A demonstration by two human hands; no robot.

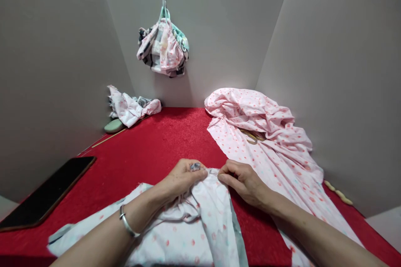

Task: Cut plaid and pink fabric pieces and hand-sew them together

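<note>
My left hand (181,177) is closed, pinching the top edge of a white garment (188,233) with pink dots that lies on the red table (156,146) in front of me. A silver bangle (127,223) sits on that wrist. My right hand (242,181) is closed in a pinch right beside it, holding a thin needle (214,172) at the same fabric edge. The two hands almost touch.
A large pink dotted cloth (266,133) is heaped at the right with scissors (252,136) on it. A dark phone (46,196) lies at the left. Fabric scraps (131,108) and a green pad (113,125) sit at the back left; a bundle of cloth (163,48) hangs on the grey partition.
</note>
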